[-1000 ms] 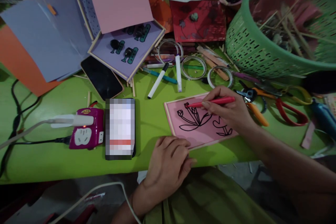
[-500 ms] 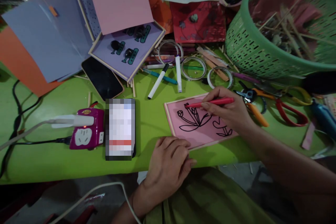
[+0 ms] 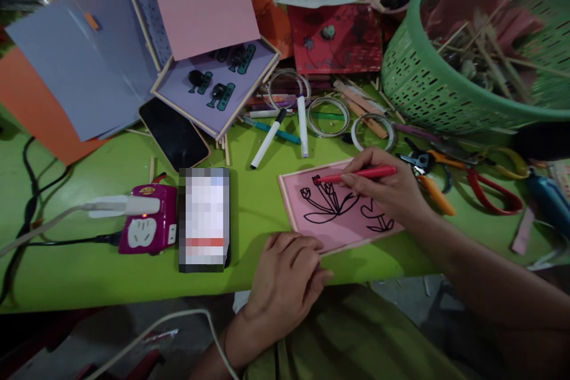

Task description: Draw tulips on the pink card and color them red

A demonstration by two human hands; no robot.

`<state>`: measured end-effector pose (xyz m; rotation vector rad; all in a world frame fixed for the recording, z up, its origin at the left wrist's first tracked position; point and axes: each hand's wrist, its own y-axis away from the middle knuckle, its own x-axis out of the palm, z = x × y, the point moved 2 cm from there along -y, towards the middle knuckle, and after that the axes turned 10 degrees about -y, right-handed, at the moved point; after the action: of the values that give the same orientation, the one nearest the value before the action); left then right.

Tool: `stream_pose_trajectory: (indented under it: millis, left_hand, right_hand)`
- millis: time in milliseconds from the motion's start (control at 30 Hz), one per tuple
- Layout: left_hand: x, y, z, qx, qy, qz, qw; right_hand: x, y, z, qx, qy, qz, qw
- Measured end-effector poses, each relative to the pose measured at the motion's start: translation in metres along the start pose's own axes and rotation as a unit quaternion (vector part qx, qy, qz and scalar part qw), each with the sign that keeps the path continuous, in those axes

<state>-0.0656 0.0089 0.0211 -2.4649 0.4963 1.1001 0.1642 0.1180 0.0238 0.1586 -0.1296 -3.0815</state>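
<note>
A pink card point(image 3: 320, 231) with thin wooden strips along its edges lies on the green table, with flowers drawn on it in black outline. My right hand point(image 3: 385, 184) is closed on a red marker point(image 3: 374, 173), whose tip touches the top flower near the card's upper edge. Part of the drawing is hidden under this hand. My left hand point(image 3: 289, 276) rests at the table's front edge by the card's lower left corner. Its fingers are curled together, and whatever is under them is hidden.
A green basket point(image 3: 445, 89) of sticks stands back right, with scissors point(image 3: 494, 193) before it. Tape rolls point(image 3: 328, 117) and a white marker point(image 3: 268, 138) lie behind the card. Left are a lit phone point(image 3: 203, 219), a dark phone point(image 3: 173, 133) and a magenta power adapter point(image 3: 149, 219) with cables.
The top flower at the marker's tip shows slightly more red. Both hands have stayed almost where they were.
</note>
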Motion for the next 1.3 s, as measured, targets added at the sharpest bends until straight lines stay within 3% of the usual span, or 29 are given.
stream_pose_trajectory:
  millis: [433,767,1000,1300]
  left_hand:
    - [0.001,0.0,0.0,-0.005,0.004,0.01,1.0]
    - [0.001,-0.001,0.0,0.002,-0.004,0.003,1.0]
    - [0.0,-0.002,-0.001,0.001,0.002,0.005,1.0]
    - [-0.001,-0.003,-0.002,0.0,0.001,-0.001,1.0]
  right_hand:
    - [0.0,0.0,0.001,-0.005,0.004,0.0,1.0]
    - [-0.016,0.002,-0.002,-0.011,-0.042,-0.04,0.998]
    - [-0.003,0.007,0.002,0.001,-0.036,0.017,0.999]
    - [0.008,0.007,0.005,-0.002,0.014,0.045,0.999]
